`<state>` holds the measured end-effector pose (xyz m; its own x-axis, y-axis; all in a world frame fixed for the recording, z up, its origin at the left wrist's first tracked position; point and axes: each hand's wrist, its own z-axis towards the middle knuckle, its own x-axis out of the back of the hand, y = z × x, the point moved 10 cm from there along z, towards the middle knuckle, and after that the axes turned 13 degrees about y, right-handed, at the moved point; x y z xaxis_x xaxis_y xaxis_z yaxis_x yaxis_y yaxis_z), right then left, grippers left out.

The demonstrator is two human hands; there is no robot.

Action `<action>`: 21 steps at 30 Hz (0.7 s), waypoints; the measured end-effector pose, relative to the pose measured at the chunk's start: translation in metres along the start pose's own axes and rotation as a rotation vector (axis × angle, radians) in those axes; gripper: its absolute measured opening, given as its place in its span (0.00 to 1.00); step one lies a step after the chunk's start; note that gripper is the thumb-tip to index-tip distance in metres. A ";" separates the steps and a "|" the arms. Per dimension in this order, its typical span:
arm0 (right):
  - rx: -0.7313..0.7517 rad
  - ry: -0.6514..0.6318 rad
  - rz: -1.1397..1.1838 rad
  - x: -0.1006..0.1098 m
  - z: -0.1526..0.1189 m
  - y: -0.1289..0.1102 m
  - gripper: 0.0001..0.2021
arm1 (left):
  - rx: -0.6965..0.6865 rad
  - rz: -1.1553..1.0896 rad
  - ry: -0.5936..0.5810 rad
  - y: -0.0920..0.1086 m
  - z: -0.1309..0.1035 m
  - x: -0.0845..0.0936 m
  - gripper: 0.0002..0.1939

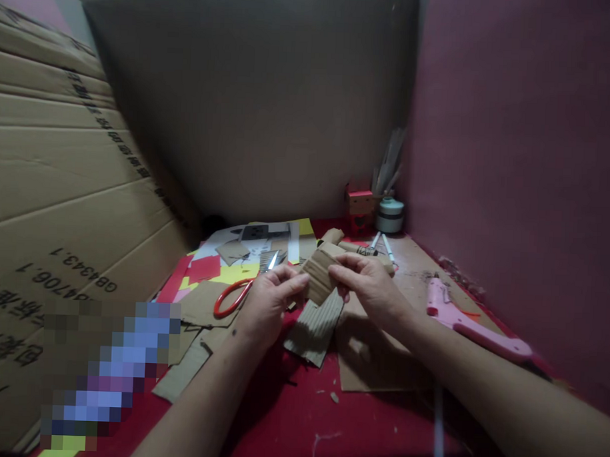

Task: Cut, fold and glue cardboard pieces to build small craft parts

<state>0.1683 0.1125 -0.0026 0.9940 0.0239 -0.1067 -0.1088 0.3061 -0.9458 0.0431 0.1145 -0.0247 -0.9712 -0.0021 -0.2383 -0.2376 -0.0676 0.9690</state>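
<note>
Both hands hold up a small piece of corrugated cardboard [319, 276] over the red-covered table. My left hand [272, 301] pinches its left edge between thumb and fingers. On the right edge, my right hand [373, 287] grips it the same way. Just below lies a ribbed grey-brown strip of corrugated cardboard [314, 330]. Scissors [232, 298] with orange-red handles rest beside my left hand, partly hidden by it. A flat cardboard sheet [375, 357] lies under my right forearm. Cut cardboard pieces [205, 305] are stacked to the left of the scissors.
A pink glue gun [476, 328] lies at the right. Behind stand a small cardboard figure [360, 210] and a pale green lidded pot [389, 215]. Coloured paper [203, 269] is spread at the back left. A big carton [60, 200] walls the left, a pink wall [517, 162] the right.
</note>
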 end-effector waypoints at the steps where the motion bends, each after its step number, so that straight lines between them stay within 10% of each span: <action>1: 0.002 0.047 0.020 0.006 0.003 0.001 0.06 | 0.015 0.031 -0.063 -0.003 -0.002 -0.005 0.10; 6: -0.070 0.159 0.121 0.020 0.011 0.012 0.08 | 0.115 0.104 -0.234 -0.015 -0.009 -0.022 0.11; 21: -0.274 0.061 0.162 -0.001 -0.004 0.024 0.06 | 0.143 0.032 -0.101 -0.022 -0.012 -0.028 0.14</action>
<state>0.1644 0.1160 -0.0263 0.9619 -0.0079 -0.2733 -0.2729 0.0353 -0.9614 0.0755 0.1039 -0.0400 -0.9735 0.0990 -0.2061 -0.1993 0.0737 0.9772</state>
